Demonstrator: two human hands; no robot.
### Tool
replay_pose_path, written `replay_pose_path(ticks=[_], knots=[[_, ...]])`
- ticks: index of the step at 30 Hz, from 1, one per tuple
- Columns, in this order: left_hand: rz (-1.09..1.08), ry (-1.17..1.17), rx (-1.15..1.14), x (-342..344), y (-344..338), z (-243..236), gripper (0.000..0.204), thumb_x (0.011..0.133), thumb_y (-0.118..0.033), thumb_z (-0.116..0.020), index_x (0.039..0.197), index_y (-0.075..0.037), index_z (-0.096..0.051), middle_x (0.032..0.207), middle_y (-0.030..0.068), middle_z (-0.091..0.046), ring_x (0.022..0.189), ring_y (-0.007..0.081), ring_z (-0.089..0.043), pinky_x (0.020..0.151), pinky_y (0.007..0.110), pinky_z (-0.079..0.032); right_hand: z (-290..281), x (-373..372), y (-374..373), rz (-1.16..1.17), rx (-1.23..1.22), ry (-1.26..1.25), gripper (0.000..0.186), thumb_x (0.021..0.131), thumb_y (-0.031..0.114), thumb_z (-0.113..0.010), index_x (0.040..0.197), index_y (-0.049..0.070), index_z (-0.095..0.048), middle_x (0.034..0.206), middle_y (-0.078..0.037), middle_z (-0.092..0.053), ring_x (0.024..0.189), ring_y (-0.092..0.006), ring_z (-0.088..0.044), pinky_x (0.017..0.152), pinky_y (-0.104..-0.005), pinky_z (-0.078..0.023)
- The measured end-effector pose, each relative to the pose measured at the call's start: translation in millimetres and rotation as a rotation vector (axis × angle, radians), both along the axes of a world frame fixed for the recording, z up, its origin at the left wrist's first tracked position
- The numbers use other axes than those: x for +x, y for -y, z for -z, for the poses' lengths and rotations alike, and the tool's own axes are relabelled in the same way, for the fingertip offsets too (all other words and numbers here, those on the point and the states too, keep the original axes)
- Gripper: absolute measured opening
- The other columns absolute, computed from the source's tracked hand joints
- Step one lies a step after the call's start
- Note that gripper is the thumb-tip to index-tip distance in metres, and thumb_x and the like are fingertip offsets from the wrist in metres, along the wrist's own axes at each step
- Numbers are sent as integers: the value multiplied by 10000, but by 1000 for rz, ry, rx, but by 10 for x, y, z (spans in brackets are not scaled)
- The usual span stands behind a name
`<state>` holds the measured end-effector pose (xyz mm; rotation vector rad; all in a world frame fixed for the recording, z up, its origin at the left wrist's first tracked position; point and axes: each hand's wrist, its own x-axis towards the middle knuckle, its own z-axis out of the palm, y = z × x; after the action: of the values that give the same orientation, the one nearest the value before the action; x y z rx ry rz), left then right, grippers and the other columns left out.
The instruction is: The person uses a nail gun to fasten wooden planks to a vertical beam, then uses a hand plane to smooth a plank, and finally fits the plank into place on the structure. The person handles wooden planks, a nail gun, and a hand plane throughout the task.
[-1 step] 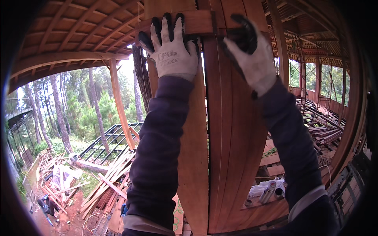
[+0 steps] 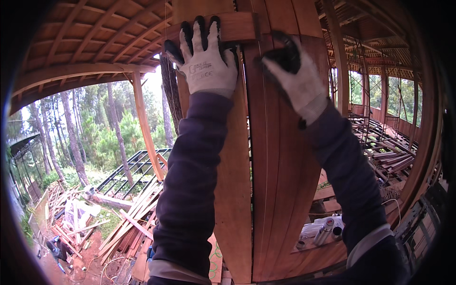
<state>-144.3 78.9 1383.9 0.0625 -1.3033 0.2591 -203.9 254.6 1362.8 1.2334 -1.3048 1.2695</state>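
At 8 o'clock, a jumbled heap of rough, splintery wooden offcuts (image 2: 126, 225) lies on reddish soil. Just above it sits a black, grid-shaped metal frame (image 2: 128, 173), and beside that frame a smooth, square-edged orange-brown timber post (image 2: 146, 124) leans slightly.

Between 11 and 12 o'clock, the left hand (image 2: 207, 66), in a pale knitted glove with black-coated tips, lies flat against a short reddish-brown wooden board (image 2: 240, 27); its fingers are spread, released and pointing to 12 o'clock. The board is flat, straight-edged and blunt-ended, set near 12 o'clock; its long axis runs roughly from 9 to 3 o'clock, crossing the tall planks behind.

Below it, a smooth light-brown upright plank (image 2: 232, 166) and darker red-brown upright planks (image 2: 289, 152), parted by a narrow dark gap, run toward 6 o'clock.

Near 1 o'clock, the right hand (image 2: 292, 66), gloved alike, is curled in front of the darker planks; whether its fingers grasp anything, I cannot tell. A shiny cylindrical metal flask (image 2: 324, 231) stands between 4 and 5 o'clock.
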Motion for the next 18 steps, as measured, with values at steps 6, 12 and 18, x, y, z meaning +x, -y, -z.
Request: replay_pose_path(ticks=[6, 12, 18], knots=[[1, -2, 33, -2, -45, -14, 621, 856, -327, -538, 1460, -259, -412, 1559, 132, -286, 1464, 402, -132, 1139, 650, 41, 164, -188, -70, -775, 67, 469, 294, 934, 178, -610, 1141, -28, -636, 875, -110, -690, 766, -220, -677, 664, -314, -548], [30, 31, 47, 49, -29, -11, 647, 853, -342, -541, 1475, -269, -382, 1570, 113, -265, 1461, 399, -143, 1146, 647, -4, 206, -23, -10, -705, 124, 314, 240, 946, 146, -572, 1098, -15, -664, 845, -97, -680, 759, -195, -665, 690, -299, -542], [58, 27, 44, 7, -61, -16, 673, 864, -343, -535, 1496, -211, -346, 1573, 108, -265, 1456, 401, -164, 1164, 616, -21, -28, -266, -62, 196, -192, -25, 418, 865, 287, -647, 1233, 94, -601, 1175, -169, -624, 1166, -332, -551, 990, -409, -446]])
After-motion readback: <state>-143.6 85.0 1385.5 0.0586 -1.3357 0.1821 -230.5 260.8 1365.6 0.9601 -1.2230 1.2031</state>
